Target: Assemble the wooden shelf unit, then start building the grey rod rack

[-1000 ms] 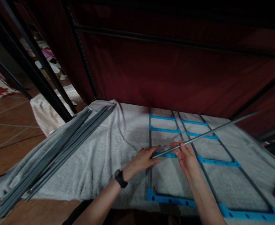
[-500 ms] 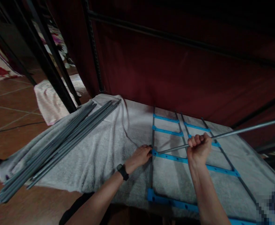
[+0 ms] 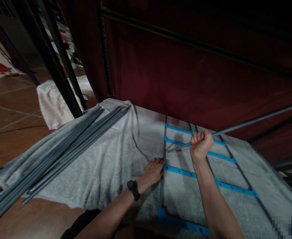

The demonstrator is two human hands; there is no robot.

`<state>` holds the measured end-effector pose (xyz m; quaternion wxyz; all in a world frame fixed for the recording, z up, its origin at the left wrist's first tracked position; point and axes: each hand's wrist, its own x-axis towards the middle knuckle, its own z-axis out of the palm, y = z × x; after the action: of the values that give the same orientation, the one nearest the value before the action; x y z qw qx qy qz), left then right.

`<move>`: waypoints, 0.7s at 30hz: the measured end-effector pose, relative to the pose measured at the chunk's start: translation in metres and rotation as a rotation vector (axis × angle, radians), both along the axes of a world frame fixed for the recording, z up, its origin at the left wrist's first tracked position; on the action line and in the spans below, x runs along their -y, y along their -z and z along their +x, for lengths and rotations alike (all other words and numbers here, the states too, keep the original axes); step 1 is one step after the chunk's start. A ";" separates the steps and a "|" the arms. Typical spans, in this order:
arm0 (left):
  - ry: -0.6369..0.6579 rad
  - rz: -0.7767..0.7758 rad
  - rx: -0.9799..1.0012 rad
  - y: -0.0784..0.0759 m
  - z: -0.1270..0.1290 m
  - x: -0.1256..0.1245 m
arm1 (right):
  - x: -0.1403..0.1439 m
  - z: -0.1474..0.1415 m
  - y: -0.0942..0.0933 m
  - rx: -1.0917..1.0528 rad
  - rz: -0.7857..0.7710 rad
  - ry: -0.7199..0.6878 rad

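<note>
Lower centre of the frame: the left hand lies flat, fingers released and spread, on a grey towel, its fingertips touching the left rail of a frame of dark rods and blue crossbars. A black watch sits on that wrist. The frame lies flat on the towel and runs from the bottom edge toward the centre right. One blue crossbar starts just beside the left fingertips and slants down to the right.

Centre of the frame: the right hand is raised above the frame, fingers clenched in a fist around a grey rod. The rod is tilted. Its short near end projects left of the fist and hangs clear above the crossbars; its long far end rises to the right edge of the frame.

Left of the frame: a bundle of grey rods lies on the towel, well apart from both hands, running from the lower left corner toward the centre. The towel hangs over brown floor tiles.

Upper left: black posts stand slanted, with a pale striped cloth behind them on the floor.

Upper half: a dark red fabric wall crossed by a black bar stands behind the towel.

Lower right corner: a blurred patch, contents not discernible.
</note>
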<state>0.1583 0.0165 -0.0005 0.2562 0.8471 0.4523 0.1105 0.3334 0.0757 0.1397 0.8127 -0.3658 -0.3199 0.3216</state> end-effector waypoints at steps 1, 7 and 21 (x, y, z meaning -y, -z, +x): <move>0.002 -0.007 0.002 0.000 -0.001 -0.001 | -0.001 -0.003 -0.001 -0.001 -0.003 -0.019; 0.019 -0.017 -0.002 0.003 -0.003 -0.008 | 0.015 -0.017 0.009 0.054 -0.032 -0.099; 0.041 0.022 -0.030 0.008 -0.001 -0.002 | -0.065 -0.013 0.007 0.142 0.077 0.095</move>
<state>0.1574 0.0180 -0.0080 0.2422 0.8605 0.4374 0.0973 0.3199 0.1408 0.1323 0.8157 -0.3708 -0.3713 0.2435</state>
